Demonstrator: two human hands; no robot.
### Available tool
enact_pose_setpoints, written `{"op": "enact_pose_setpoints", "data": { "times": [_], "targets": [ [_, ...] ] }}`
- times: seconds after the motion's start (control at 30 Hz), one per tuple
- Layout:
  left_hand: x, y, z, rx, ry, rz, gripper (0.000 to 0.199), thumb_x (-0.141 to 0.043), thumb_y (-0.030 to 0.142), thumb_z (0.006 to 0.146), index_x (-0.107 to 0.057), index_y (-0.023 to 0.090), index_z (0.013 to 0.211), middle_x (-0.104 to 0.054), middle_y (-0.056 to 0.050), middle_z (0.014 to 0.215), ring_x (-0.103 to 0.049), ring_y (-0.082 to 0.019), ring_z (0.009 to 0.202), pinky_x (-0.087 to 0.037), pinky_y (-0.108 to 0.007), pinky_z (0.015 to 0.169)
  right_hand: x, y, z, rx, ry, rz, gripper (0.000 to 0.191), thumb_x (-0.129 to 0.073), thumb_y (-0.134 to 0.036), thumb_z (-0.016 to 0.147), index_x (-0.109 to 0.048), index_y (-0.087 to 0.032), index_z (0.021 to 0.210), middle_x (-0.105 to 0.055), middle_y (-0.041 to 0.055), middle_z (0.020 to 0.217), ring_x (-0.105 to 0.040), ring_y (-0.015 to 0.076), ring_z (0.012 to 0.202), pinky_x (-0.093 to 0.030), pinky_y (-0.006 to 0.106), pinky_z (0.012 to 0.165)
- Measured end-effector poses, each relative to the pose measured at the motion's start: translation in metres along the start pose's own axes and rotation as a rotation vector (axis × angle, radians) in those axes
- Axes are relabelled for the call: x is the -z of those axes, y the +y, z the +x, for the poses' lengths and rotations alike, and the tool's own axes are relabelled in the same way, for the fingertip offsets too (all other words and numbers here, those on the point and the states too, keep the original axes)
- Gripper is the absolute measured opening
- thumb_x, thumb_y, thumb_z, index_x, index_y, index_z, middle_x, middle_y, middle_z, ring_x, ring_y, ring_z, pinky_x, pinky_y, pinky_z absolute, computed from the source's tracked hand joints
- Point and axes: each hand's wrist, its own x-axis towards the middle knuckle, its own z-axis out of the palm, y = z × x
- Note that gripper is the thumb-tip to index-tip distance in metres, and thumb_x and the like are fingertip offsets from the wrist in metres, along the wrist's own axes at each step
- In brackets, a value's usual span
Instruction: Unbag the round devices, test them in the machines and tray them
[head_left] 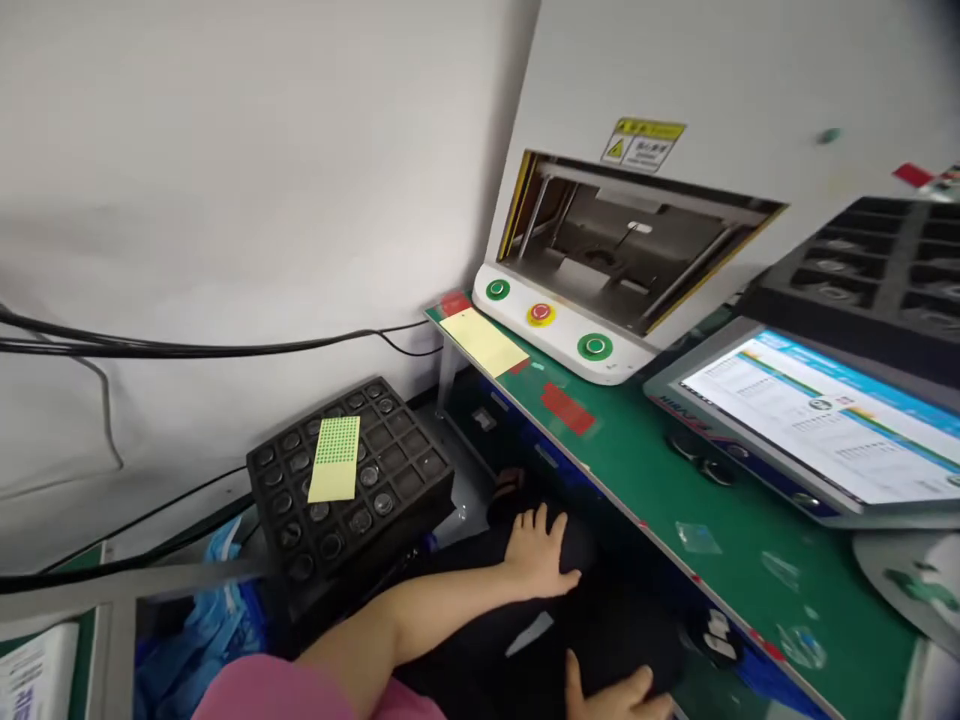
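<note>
My left hand (pixel 536 555) lies palm down on a dark-trousered knee, fingers spread, holding nothing. Lower down, at the bottom edge of the view, my right hand (pixel 619 695) rests on the other thigh with its thumb and fingers apart. Part of that hand is cut off by the frame. Left of my knees stands a stack of black compartment trays (pixel 409 445) with round clear pieces in many pockets. A yellow sheet (pixel 335 478) with rows of green dots lies across the top tray.
A white machine (pixel 566 322) with an open chamber, two green buttons and a red one stands on the green bench (pixel 645 470). To its right are a lit touchscreen (pixel 832 420) and another black tray (pixel 855 250). Cables (pixel 225 348) run along the wall.
</note>
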Motion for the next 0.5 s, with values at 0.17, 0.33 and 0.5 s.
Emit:
{"op": "enact_pose_setpoints", "data": {
  "times": [0.17, 0.33, 0.5],
  "targets": [
    [0.005, -0.046, -0.009, 0.037, -0.08, -0.031, 0.046, -0.059, 0.04, 0.093, -0.053, 0.024, 0.136, -0.055, -0.011, 0.14, -0.057, -0.025, 0.121, -0.047, -0.045, 0.104, 0.001, -0.017, -0.024, 0.282, 0.254, -0.207, 0.096, -0.043, -0.06, 0.087, -0.021, 0.009, 0.15, -0.025, 0.0463, 0.146, -0.035, 0.0627, 0.132, -0.038, 0.074, 0.095],
    [0.04, -0.133, -0.016, 0.306, -0.158, 0.124, 0.036, -0.061, 0.034, 0.093, -0.058, 0.016, 0.124, -0.061, -0.011, 0.126, -0.062, -0.025, 0.109, -0.054, -0.047, 0.092, -0.002, -0.017, -0.016, 0.267, 0.323, -0.269, 0.092, -0.035, -0.061, 0.088, -0.028, 0.01, 0.146, -0.035, 0.0467, 0.139, -0.045, 0.059, 0.126, -0.043, 0.07, 0.092],
    [0.052, -0.15, -0.024, 0.46, -0.333, 0.35, 0.031, -0.06, 0.034, 0.094, -0.061, 0.014, 0.117, -0.065, -0.01, 0.115, -0.065, -0.022, 0.097, -0.058, -0.042, 0.083, -0.016, -0.024, -0.005, 0.257, 0.382, -0.25, 0.087, -0.032, -0.058, 0.087, -0.04, 0.013, 0.137, -0.041, 0.0462, 0.134, -0.05, 0.0562, 0.121, -0.044, 0.065, 0.093]
  ]
}}
